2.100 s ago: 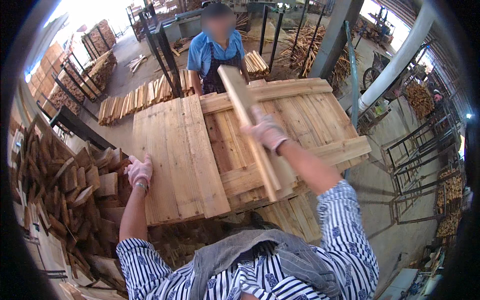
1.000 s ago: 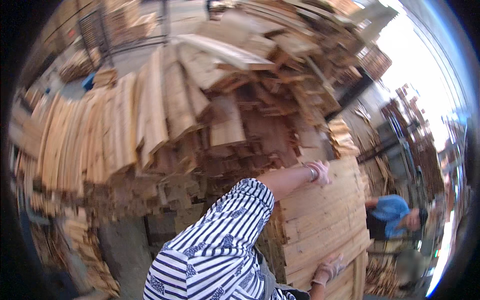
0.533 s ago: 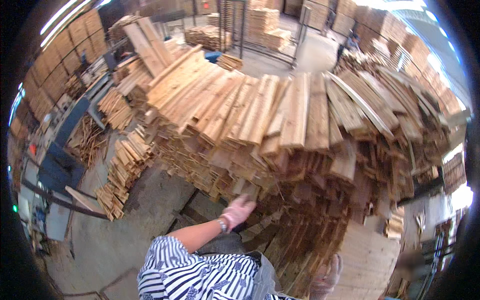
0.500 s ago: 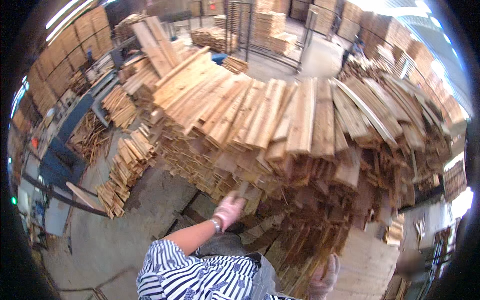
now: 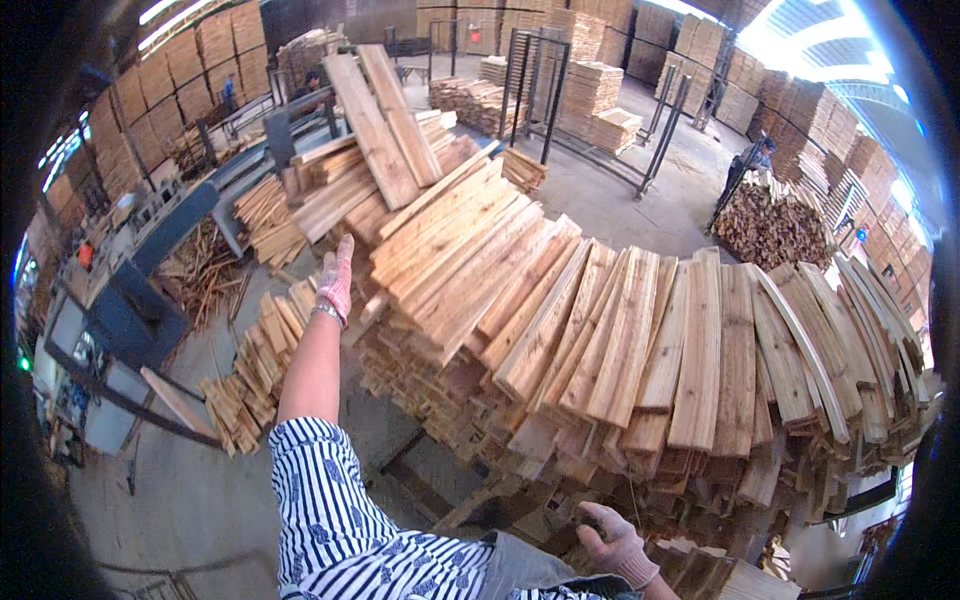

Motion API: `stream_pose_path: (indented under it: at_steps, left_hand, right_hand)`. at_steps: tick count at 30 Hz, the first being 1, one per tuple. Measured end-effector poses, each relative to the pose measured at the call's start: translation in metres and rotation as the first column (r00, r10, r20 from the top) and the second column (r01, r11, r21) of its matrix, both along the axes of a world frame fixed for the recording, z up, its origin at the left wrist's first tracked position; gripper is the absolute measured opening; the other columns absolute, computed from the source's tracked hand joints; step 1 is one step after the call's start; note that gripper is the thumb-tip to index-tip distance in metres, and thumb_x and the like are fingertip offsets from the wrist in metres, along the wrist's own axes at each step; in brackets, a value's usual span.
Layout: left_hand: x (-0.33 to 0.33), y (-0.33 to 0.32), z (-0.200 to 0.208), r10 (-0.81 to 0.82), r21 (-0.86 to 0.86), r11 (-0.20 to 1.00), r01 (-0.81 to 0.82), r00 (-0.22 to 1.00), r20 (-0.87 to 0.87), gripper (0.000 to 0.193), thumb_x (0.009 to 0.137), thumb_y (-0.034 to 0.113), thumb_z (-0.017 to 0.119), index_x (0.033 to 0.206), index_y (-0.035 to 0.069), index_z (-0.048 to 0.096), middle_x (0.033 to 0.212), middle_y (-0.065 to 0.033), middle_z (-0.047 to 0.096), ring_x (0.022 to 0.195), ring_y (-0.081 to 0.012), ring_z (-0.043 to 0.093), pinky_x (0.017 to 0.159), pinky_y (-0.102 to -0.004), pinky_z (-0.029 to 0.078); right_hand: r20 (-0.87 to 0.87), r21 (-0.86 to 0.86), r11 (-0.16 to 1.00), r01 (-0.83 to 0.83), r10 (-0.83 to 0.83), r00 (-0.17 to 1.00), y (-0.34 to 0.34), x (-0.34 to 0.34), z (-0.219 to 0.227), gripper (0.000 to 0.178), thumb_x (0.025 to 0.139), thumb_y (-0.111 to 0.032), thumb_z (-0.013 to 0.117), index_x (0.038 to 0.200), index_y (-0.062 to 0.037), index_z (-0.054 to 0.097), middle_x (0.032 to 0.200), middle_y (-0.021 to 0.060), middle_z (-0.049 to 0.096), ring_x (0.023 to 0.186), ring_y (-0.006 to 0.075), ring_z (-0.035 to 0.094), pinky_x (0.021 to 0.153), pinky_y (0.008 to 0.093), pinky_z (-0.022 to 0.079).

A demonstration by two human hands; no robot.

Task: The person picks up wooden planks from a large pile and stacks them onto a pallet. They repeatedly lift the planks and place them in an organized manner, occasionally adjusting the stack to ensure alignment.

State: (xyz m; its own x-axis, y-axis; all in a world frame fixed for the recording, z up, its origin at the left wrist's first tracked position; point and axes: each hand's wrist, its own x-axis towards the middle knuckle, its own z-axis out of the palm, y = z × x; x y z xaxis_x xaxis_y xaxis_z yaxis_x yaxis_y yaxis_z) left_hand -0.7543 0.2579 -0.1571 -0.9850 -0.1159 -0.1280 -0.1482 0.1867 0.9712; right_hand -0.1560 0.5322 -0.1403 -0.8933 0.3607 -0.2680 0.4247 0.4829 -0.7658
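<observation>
My left hand [image 5: 337,283], in a pale pinkish glove, reaches forward with fingers stretched out, holding nothing. It is beside the left end of a long stack of sawn wooden boards [image 5: 465,240]; whether the fingertips touch wood is unclear. Loosely curved, my gloved right hand [image 5: 615,548] hangs low in front of the stack, near its lower boards. The thumb stands apart from the fingers, and I see nothing held between them. Two wide planks [image 5: 372,130] lie slanted on a pile beyond my left hand.
Short wood pieces [image 5: 268,345] are heaped on the floor at left, near blue-grey machinery [image 5: 150,300]. Black metal racks [image 5: 545,95] stand behind the stack. A person [image 5: 745,170] is at the far right by a bundle of sticks [image 5: 775,222]. Tall board stacks line the walls.
My left hand has moved from low at the stack's front to far forward at its left end. My right hand has risen and shifted left. The view has also shifted.
</observation>
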Motion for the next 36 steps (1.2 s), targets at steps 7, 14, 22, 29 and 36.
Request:
stream_pose_path:
  at_steps: [7, 14, 22, 29, 36]
  left_hand:
    - [-0.062, 0.078, -0.023, 0.029, -0.386, 0.922, 0.009, 0.995, 0.094, 0.125, 0.082, 0.090, 0.042, 0.159, -0.005, 0.016, 0.161, -0.0318, 0.027, 0.151, -0.0402, 0.030, 0.124, -0.0445, 0.022]
    - [-0.035, 0.042, 0.007, -0.370, -0.661, 0.627, 0.412, 0.904, 0.213, 0.106, 0.095, 0.076, 0.033, 0.158, -0.008, 0.015, 0.159, -0.0339, 0.030, 0.149, -0.0422, 0.033, 0.123, -0.0430, 0.027]
    - [0.005, 0.030, -0.004, -0.255, -0.386, 0.919, 0.078, 0.865, -0.433, 0.052, 0.100, 0.040, 0.061, 0.136, 0.002, 0.058, 0.133, -0.0252, 0.059, 0.124, -0.0384, 0.056, 0.107, -0.0456, 0.042]
    - [-0.004, 0.082, -0.035, 0.109, -0.282, 0.940, -0.191, 0.953, -0.281, 0.059, 0.097, 0.043, 0.061, 0.135, -0.002, 0.056, 0.134, -0.0289, 0.059, 0.128, -0.0433, 0.053, 0.108, -0.0466, 0.042]
    - [-0.004, 0.044, 0.006, -0.311, -0.592, 0.779, 0.205, 0.947, -0.082, 0.076, 0.099, 0.063, 0.043, 0.147, 0.003, 0.050, 0.148, -0.0288, 0.050, 0.141, -0.0442, 0.042, 0.117, -0.0465, 0.032]
  right_hand:
    - [-0.015, 0.026, 0.982, -0.187, 0.188, 0.982, 0.050, -0.111, 0.009, 0.045, 0.097, -0.028, 0.068, 0.136, -0.0055, 0.060, 0.131, 0.0194, 0.065, 0.125, 0.0297, 0.062, 0.106, 0.0359, 0.048]
    - [-0.282, 0.088, 0.993, -0.074, 0.096, 0.954, 0.063, -0.399, 0.007, 0.070, 0.102, -0.052, 0.051, 0.141, 0.0054, 0.048, 0.109, 0.0159, 0.063, 0.103, 0.0260, 0.062, 0.093, 0.0353, 0.050]
    - [0.033, -0.476, 0.831, 0.288, -0.310, 0.950, -0.057, -0.571, 0.006, 0.116, 0.083, -0.072, 0.064, 0.162, -0.0063, 0.011, 0.162, 0.0336, 0.012, 0.150, 0.0495, 0.022, 0.120, 0.0519, 0.028]
    - [0.206, -0.406, 0.820, 0.404, -0.348, 0.914, -0.040, -0.625, -0.055, 0.122, 0.075, -0.078, 0.063, 0.164, -0.0172, 0.007, 0.166, 0.0312, -0.007, 0.152, 0.0515, 0.011, 0.122, 0.0509, 0.021]
    - [-0.090, -0.659, 0.680, 0.322, -0.496, 0.864, -0.050, -0.578, -0.001, 0.096, 0.091, -0.044, 0.074, 0.155, 0.0032, 0.022, 0.155, 0.0283, 0.036, 0.143, 0.0379, 0.040, 0.120, 0.0437, 0.031]
